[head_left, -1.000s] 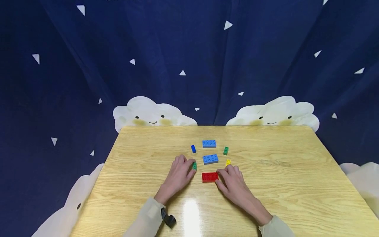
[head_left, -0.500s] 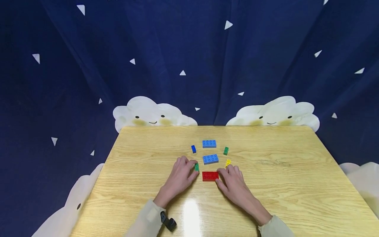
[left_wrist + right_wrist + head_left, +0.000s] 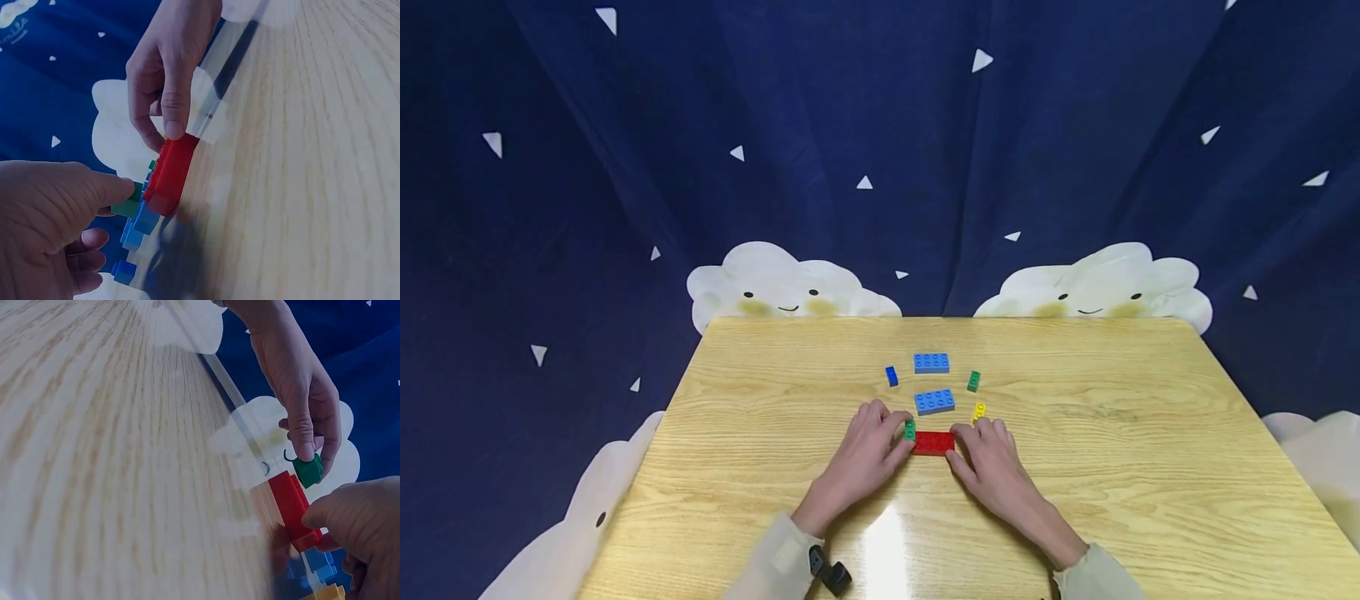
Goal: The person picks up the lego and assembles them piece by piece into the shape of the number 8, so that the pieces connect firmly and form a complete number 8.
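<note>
My left hand (image 3: 862, 450) pinches a small green toy brick (image 3: 910, 430) between thumb and forefinger. In the head view that brick overlaps the left end of a long red brick (image 3: 934, 443). Seen from the right wrist, the green brick (image 3: 307, 470) is held close over the red brick's (image 3: 291, 509) far end, tilted. My right hand (image 3: 992, 462) holds the red brick by its right end, thumb on the near side and forefinger on the far side. The red brick lies on the wooden table with its studs up.
Two blue bricks lie behind the red one, a nearer blue brick (image 3: 935, 402) and a farther blue brick (image 3: 931, 363). A small dark blue brick (image 3: 892, 377) is at left. To the right are a second green brick (image 3: 973, 381) and a yellow brick (image 3: 979, 412) beside my right fingers.
My left hand has carried the green brick rightward to the red brick's left end. The right hand keeps its hold, and the red brick has shifted slightly away from me.
</note>
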A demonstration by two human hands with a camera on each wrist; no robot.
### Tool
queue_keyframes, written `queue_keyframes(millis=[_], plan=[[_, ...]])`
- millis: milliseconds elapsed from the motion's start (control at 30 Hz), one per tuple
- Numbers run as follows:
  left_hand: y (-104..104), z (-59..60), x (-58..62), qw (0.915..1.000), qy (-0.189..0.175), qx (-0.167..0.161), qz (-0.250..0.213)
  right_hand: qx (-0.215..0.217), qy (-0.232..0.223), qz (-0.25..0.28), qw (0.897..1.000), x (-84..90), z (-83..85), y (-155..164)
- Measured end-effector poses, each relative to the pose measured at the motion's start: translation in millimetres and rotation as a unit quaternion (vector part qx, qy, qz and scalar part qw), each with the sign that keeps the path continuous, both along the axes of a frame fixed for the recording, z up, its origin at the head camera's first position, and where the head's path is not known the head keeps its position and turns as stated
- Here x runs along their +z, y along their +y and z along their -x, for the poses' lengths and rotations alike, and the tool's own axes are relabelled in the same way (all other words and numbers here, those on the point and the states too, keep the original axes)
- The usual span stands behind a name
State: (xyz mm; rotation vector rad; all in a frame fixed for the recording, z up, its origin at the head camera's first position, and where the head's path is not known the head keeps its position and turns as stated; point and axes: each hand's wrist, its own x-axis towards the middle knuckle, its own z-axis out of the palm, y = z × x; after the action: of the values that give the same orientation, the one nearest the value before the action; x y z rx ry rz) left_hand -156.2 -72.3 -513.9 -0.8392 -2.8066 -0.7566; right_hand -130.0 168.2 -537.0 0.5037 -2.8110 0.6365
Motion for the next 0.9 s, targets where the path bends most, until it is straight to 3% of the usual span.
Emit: queue_keyframes(millis=[400, 900], plan=[[4.6, -1.4, -3.7, 0.9997, 0.018, -0.009, 0.012, -0.001, -0.001, -0.007, 1.000, -2.3, 0.3, 0.1], [8.9, -2.7, -2.6, 0.9998, 0.006, -0.012, 0.014, 0.001, -0.002, -0.006, 1.000, -3.1, -0.3, 0.0]])
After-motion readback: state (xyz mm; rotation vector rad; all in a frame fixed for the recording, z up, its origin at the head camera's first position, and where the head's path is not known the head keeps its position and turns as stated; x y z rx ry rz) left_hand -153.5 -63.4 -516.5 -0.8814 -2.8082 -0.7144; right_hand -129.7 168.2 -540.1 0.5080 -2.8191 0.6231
